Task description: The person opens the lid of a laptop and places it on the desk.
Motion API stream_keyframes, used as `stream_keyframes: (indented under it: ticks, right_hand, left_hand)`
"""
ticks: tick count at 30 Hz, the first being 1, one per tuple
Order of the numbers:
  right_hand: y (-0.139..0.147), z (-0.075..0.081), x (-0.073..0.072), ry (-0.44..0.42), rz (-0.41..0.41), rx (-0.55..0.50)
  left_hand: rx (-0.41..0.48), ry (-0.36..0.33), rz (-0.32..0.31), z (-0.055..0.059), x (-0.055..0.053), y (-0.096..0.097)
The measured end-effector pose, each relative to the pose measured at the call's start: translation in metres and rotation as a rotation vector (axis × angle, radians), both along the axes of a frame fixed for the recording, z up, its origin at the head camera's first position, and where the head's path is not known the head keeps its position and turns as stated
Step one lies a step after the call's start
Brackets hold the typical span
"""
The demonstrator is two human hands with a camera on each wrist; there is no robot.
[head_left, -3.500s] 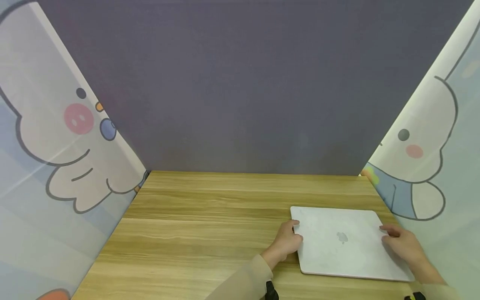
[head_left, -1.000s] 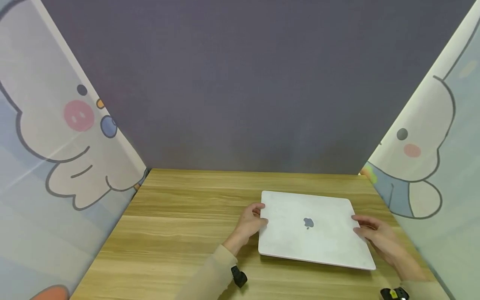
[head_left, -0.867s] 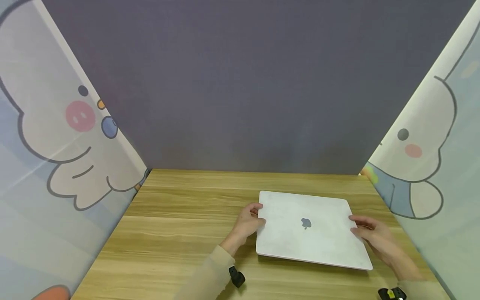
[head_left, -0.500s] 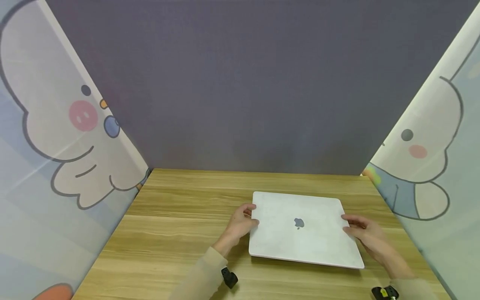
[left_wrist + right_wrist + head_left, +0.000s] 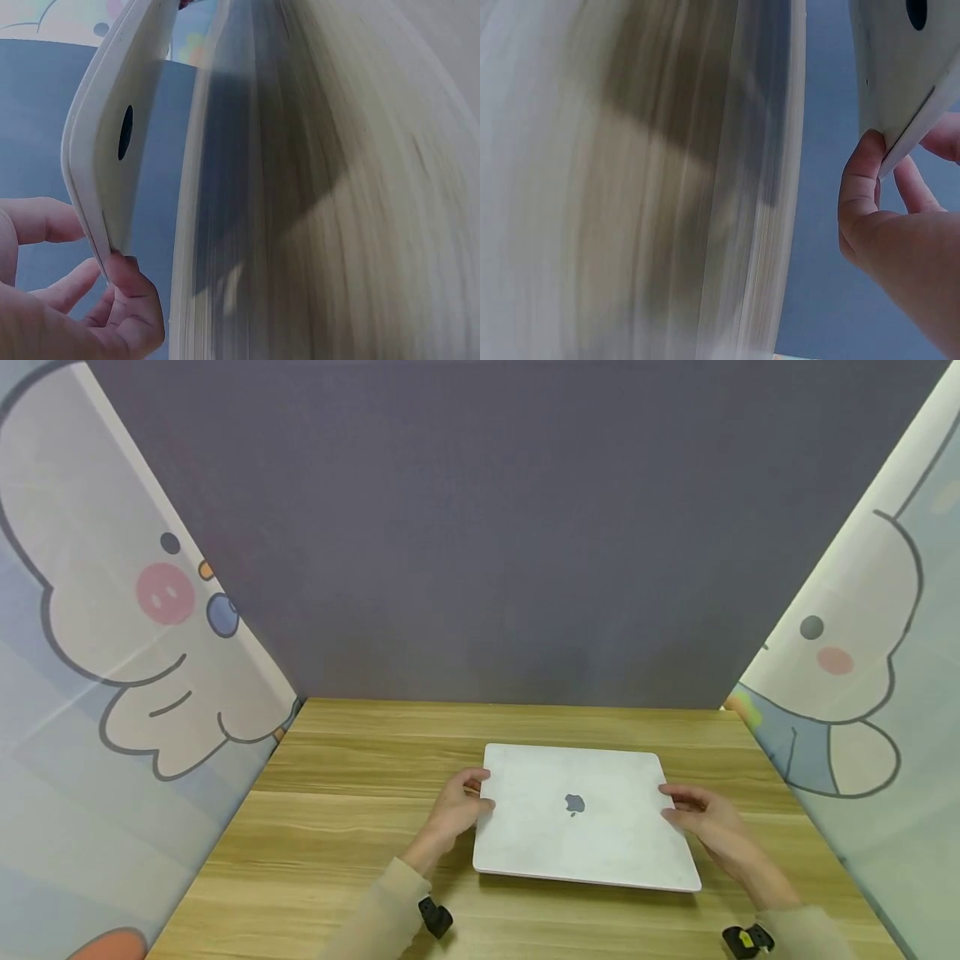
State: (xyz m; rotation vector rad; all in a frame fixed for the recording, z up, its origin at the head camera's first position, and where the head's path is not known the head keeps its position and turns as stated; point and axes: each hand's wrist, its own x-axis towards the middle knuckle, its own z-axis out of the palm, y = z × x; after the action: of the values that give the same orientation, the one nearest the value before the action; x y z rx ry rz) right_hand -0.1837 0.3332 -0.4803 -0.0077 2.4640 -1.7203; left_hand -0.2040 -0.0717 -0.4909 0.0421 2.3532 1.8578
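A closed silver laptop [image 5: 577, 843] with a dark apple logo on its lid is held level above the table in the head view. Its left edge is gripped by my left hand [image 5: 455, 810], thumb on the lid and fingers underneath. On the opposite side my right hand [image 5: 716, 831] grips the right edge in the same way. Both wrist views show the underside of the laptop [image 5: 124, 150] raised off the wood, with a dark round foot. There, fingertips of my left hand [image 5: 82, 300] and right hand [image 5: 885, 202] curl under the edge.
The wood-grain table [image 5: 337, 827] extends on all sides beneath the laptop. A dark grey panel [image 5: 487, 527] stands along its back edge. Cartoon-printed curtains hang at left [image 5: 97, 652] and right [image 5: 855, 693]. Small black wrist cameras [image 5: 435, 917] sit on both sleeves.
The laptop has moved left from the table's right side, carried by both hands. It lay flat at first and later came up off the wood. Both hands keep their grip.
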Motion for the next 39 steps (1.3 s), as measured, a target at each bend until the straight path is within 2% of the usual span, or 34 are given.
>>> stream_keyframes:
  ticks: [9,24,32,39]
  right_hand:
    - [-0.016,-0.001,-0.001,0.018,0.012,0.004]
    - [-0.051,-0.003,-0.006,0.031,0.033,0.044]
    - [-0.063,-0.006,-0.010,0.011,0.018,0.083]
    - [-0.068,-0.015,-0.013,-0.003,0.006,0.109]
  left_hand:
    - [-0.024,-0.004,0.020,0.001,0.005,-0.017]
    - [-0.082,-0.016,0.074,-0.005,0.006,-0.048]
    - [-0.098,-0.006,0.075,-0.006,0.006,-0.055]
    - [-0.122,-0.013,0.075,-0.012,0.004,-0.058]
